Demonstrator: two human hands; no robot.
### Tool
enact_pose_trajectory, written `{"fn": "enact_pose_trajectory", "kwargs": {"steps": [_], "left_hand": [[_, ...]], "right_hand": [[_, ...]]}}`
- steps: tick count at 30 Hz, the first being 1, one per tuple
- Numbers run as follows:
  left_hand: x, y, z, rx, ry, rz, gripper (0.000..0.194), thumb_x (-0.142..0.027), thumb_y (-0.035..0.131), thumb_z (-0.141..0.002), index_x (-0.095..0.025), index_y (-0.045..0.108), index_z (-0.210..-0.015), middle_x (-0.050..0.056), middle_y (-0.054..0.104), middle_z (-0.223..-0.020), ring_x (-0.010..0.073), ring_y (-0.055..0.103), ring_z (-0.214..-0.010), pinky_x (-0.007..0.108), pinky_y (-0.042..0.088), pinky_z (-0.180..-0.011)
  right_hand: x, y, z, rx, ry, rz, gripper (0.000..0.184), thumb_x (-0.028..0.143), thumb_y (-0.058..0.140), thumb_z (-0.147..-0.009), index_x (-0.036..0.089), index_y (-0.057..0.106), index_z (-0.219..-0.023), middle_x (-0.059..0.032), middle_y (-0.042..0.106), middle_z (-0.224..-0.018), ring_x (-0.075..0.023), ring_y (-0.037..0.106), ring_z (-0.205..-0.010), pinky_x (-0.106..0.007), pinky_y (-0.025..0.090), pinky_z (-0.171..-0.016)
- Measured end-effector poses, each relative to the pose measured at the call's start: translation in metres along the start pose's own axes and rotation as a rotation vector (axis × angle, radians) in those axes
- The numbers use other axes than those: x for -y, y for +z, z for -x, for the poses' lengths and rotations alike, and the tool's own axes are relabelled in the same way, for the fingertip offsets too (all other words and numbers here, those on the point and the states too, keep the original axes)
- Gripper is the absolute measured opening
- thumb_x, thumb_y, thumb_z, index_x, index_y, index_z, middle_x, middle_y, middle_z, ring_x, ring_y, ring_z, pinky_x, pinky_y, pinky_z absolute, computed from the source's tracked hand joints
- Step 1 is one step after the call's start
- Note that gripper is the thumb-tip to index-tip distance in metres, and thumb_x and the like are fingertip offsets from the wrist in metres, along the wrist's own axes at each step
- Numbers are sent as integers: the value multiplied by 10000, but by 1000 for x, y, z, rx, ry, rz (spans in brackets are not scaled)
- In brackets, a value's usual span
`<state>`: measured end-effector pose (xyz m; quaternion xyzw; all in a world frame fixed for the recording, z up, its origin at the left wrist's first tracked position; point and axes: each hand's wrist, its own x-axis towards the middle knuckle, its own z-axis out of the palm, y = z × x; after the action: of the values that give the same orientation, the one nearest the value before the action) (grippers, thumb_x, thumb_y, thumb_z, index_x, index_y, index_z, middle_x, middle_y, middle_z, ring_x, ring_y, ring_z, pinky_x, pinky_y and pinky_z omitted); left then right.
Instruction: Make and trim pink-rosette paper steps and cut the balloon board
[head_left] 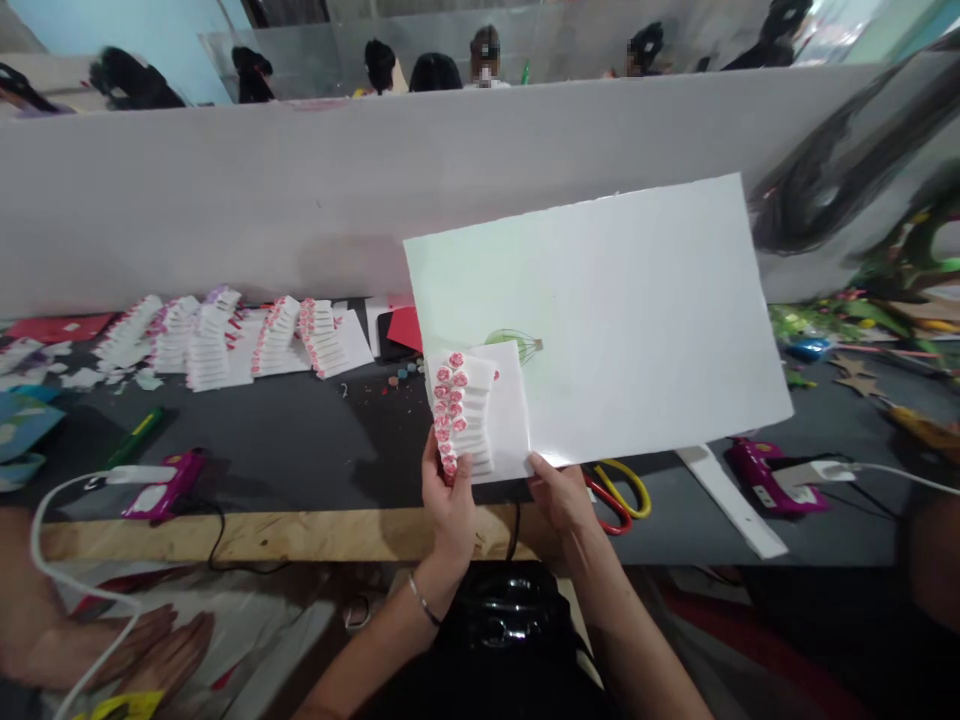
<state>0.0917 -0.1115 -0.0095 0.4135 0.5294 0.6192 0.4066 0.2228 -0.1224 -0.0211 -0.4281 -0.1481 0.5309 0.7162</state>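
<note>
Over the front of the dark table, my left hand (450, 500) is closed on a white card (512, 420). Along the card's left part lies a fan of narrow white paper pieces (474, 425) with red patterned ends. Behind and beside the card rises a large white paper sheet (645, 320), tilted up. It bears a small green balloon-like drawing (516, 345), partly covered by the card. My right hand (559, 492) pinches the bottom edge of the sheet near the card's lower right corner.
Several similar paper fans (206, 345) lie at the back left. Purple glue guns (169, 488) sit at both sides. Scissors (621, 495) and a white strip (731, 500) are at the front right. A co-worker's hands (150, 640) show at lower left. A pale partition (315, 200) stands behind.
</note>
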Motion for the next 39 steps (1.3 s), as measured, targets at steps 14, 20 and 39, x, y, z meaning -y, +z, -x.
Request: {"fn": "enact_pose_trajectory", "kwargs": {"steps": [14, 20, 39], "left_hand": [[-2, 0, 5, 36, -3, 79, 641, -461, 730, -789, -210, 521, -1340, 136, 597, -1362, 265, 604, -1212, 355, 493, -1009], [-3, -18, 1, 203, -22, 214, 930, -429, 837, -667, -267, 370, -1455, 151, 531, -1432, 283, 540, -1292, 381, 473, -1040], [-7, -10, 5, 167, -343, 365, 462, -515, 790, -694, -113, 745, -917, 130, 778, -873, 260, 754, -783, 340, 620, -668]], "right_hand": [[-4, -1, 0, -11, -15, -26, 490, 255, 835, -593, 223, 667, -1052, -14, 764, -871, -219, 720, -902, -378, 574, -872], [-2, 2, -5, -33, -42, -15, 514, 269, 830, -603, 213, 666, -1087, -17, 763, -894, -205, 716, -888, -364, 561, -884], [-8, 30, -6, -37, 7, -80, 421, 204, 837, -600, 223, 696, -997, 26, 730, -844, -111, 632, -687, -221, 531, -604]]}}
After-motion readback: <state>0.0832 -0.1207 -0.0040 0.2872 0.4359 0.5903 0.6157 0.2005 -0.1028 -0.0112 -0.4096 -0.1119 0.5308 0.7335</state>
